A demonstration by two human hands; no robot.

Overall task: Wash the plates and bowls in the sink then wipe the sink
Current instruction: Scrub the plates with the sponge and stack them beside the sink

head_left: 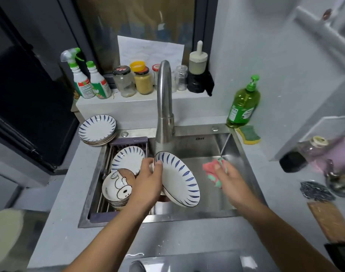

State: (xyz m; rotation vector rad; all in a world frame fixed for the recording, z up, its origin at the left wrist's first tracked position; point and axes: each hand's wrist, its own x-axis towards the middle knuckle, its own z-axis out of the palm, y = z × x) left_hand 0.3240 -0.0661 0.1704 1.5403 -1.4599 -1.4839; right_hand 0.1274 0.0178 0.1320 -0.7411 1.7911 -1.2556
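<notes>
My left hand (pixel 148 179) grips a white plate with blue leaf marks (pixel 179 179) by its upper rim, tilted on edge over the steel sink (pixel 205 148). To its right, my right hand (pixel 229 179) holds a pink and green cloth (pixel 213 171), a short gap from the plate. In the drain rack (pixel 128 142) on the sink's left lie another blue-marked plate (pixel 127 159) and stacked bowls with a cartoon drawing (pixel 116 188). A stack of matching plates (pixel 97 129) rests on the counter at the sink's back left corner.
The tall faucet (pixel 164 103) rises behind the held plate. Green dish soap (pixel 244 103) and a yellow-green sponge (pixel 249 134) sit at the back right. Spray bottles (pixel 83 79) and jars (pixel 132 79) line the ledge. A steel scourer (pixel 314 190) and wooden board (pixel 330 220) lie right.
</notes>
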